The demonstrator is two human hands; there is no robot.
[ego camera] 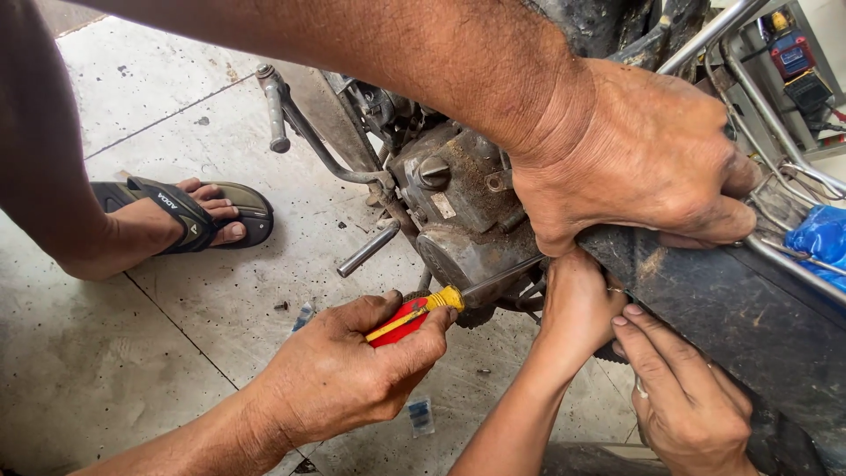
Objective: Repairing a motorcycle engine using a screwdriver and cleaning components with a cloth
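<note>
Four hands (330,375), one screwdriver (414,316), one engine (463,203)
</note>
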